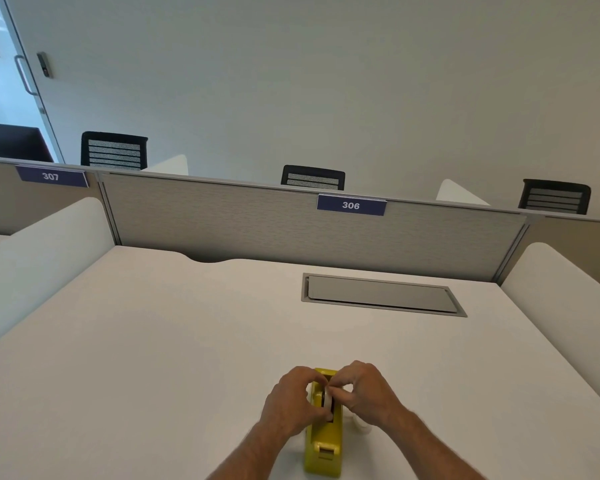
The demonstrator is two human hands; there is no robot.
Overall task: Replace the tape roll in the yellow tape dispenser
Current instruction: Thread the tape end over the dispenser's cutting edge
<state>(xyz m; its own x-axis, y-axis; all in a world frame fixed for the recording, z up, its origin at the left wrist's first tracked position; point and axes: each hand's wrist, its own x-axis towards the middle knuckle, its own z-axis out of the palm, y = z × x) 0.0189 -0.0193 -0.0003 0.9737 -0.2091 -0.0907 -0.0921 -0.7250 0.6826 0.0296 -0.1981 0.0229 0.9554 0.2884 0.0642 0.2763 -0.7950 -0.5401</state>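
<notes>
Yellow plastic tape dispenser [324,441], oblong: stands on the white desk surface [174,341] close to its near edge, right of centre, long axis running from near edge to far edge, cutter end nearest the person. Whitish tape roll [327,398], on edge in the dispenser's well, its flat faces turned left and right. Left hand [291,400]: fingers curled, pinching the roll from the left side. Right hand [366,393]: fingertips closed on the roll's top from the right. Both hands equally near; the roll lies directly between them. Second pale roll-like object [360,426]: just right of the dispenser, partly hidden by the right wrist; identity uncertain.
</notes>
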